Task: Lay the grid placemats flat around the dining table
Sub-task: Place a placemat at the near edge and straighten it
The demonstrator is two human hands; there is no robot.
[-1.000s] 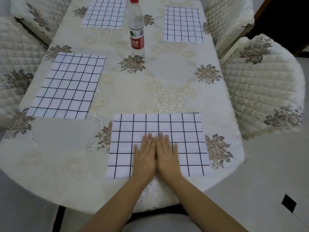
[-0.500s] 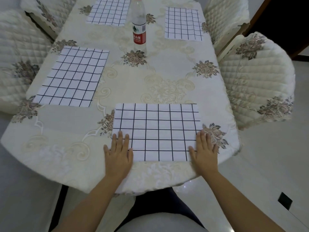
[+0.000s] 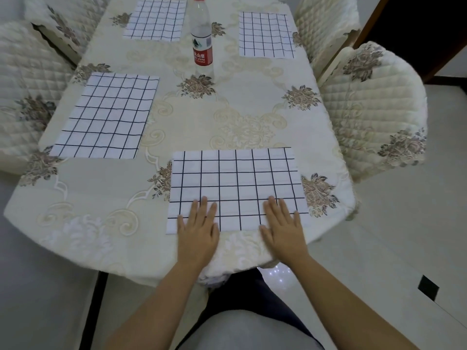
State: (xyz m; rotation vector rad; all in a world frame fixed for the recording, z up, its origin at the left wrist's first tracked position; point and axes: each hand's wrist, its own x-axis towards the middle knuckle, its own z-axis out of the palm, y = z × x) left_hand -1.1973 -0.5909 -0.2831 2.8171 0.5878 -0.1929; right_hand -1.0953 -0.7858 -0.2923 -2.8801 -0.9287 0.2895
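Note:
Several white placemats with black grid lines lie flat on the cream floral tablecloth (image 3: 247, 122). The nearest placemat (image 3: 235, 183) sits at the table's front edge. My left hand (image 3: 198, 232) rests palm down on its lower left part, fingers spread. My right hand (image 3: 283, 229) presses flat on its lower right part, fingers apart. Neither hand holds anything. Another placemat (image 3: 106, 114) lies at the left side, one (image 3: 156, 18) at the far left, and one (image 3: 265, 34) at the far right.
A clear water bottle (image 3: 201, 39) with a red label stands upright in the far middle of the table. Quilted cream chairs surround it: one at the right (image 3: 371, 109), one at the far right (image 3: 326, 21), two at the left (image 3: 22, 84). Pale floor tiles lie below.
My hands slid apart from the placemat's middle to its lower corners, then came back in a little onto its lower part. The view has shifted slightly.

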